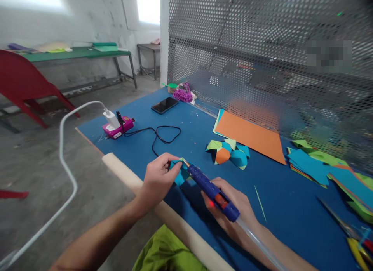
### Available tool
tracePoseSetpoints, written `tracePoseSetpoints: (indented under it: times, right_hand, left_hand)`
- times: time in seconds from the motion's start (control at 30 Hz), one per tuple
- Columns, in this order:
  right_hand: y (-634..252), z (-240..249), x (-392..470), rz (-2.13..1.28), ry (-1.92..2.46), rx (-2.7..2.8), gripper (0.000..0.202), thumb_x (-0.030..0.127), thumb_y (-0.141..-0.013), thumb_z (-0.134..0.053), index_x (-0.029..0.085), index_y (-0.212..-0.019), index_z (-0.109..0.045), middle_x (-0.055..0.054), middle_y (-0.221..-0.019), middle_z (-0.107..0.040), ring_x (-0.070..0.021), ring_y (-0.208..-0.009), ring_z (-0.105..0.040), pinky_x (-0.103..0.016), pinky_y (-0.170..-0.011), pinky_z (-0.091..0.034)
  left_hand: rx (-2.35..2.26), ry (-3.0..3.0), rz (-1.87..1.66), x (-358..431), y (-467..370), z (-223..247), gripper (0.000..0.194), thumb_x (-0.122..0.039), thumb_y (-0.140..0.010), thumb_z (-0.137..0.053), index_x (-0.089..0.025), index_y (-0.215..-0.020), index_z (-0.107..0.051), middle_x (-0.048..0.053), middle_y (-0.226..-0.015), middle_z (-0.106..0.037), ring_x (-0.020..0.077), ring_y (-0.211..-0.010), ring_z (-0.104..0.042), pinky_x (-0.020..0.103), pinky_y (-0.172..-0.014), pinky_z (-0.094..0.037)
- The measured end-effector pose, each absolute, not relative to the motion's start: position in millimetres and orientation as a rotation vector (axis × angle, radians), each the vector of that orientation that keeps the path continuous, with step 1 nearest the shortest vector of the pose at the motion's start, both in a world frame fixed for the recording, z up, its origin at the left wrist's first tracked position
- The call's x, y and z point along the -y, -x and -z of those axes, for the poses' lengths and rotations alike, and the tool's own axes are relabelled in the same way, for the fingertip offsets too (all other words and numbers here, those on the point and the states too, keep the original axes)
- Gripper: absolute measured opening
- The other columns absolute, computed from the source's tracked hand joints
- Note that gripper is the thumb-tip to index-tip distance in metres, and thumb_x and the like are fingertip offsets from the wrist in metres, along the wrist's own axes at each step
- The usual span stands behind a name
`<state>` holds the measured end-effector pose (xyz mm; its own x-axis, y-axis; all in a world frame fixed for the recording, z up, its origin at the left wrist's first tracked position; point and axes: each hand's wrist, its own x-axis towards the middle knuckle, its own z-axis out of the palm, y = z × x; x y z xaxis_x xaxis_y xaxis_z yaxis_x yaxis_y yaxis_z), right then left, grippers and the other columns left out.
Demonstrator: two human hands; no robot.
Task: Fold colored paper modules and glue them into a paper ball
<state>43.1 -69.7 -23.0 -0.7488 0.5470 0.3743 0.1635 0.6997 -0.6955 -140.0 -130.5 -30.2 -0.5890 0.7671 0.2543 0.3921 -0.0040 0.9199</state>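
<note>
Between the thumb and fingers of my left hand (160, 174) is a folded blue paper piece (181, 176) with a light green edge. My right hand (230, 201) grips a dark blue glue gun (204, 181), its red light lit and a clear glue stick (259, 244) sticking out of the back. The gun's nozzle touches or nearly touches the paper's top edge, close to my left fingertips. Beyond my hands lie several folded paper shapes (239, 157) in blue, green and orange. The gun's trigger is hidden by my right hand.
Orange sheets (250, 133) and cut paper strips (309, 166) lie along the mesh partition. Scissors (346, 228) rest at right. A pink power strip (118, 127) with a black cord (140, 130), a phone (164, 105) and purple string (183, 95) sit farther back. A cream roll (125, 174) lines the near edge.
</note>
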Motion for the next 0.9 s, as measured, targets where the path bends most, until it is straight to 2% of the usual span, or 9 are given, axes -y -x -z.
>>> tracePoseSetpoints:
  times: [0.5,0.9]
  right_hand:
    - [-42.8,28.4,67.0,-0.823,0.559,2.379,0.005,0.023,-0.085,-0.052,0.023,-0.088,-0.048,0.001,-0.074,-0.056,-0.0116,-0.058,-0.051,-0.022,-0.054,-0.039]
    - [-44.0,26.3,68.3,-0.773,0.563,2.397,0.004,0.021,-0.085,-0.051,0.023,-0.087,-0.048,0.002,-0.071,-0.055,-0.0106,-0.055,-0.050,-0.021,-0.052,-0.038]
  left_hand:
    - [-1.924,-1.172,-1.584,130.2,139.0,28.8,0.012,-0.021,-0.076,-0.056,-0.015,-0.071,-0.065,-0.004,-0.056,-0.049,0.0071,-0.049,-0.036,0.020,-0.046,-0.030]
    - [-1.914,-1.141,-1.619,130.8,140.1,30.2,0.013,-0.024,-0.076,-0.057,-0.014,-0.071,-0.065,-0.002,-0.058,-0.051,0.0078,-0.050,-0.038,0.020,-0.047,-0.032]
